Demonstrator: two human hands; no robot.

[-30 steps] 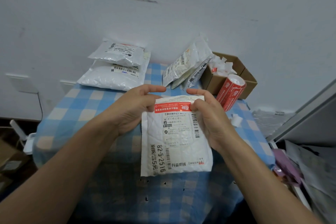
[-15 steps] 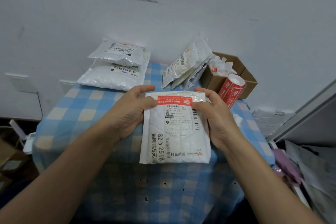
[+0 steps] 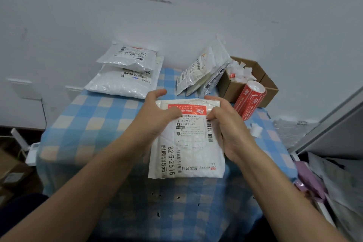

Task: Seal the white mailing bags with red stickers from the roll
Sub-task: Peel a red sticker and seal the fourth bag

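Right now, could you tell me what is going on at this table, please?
A person is sealing parcels. The left hand and right hand hold a white padded mailing bag with a printed shipping label over the blue checked tablecloth, thumbs pressing a red rectangular sticker across its folded top. The red sticker roll leans against a brown cardboard box to the right. More white bags are stacked at back left and lean at back centre.

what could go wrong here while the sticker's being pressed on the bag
The red sticker sits over a puffy, wrinkled top edge of the white mailing bag, so it might crease or seal unevenly. The left hand covers the sticker's left end, which may stay unpressed. The sticker roll leans on the cardboard box near the right hand; a nudge could topple it.
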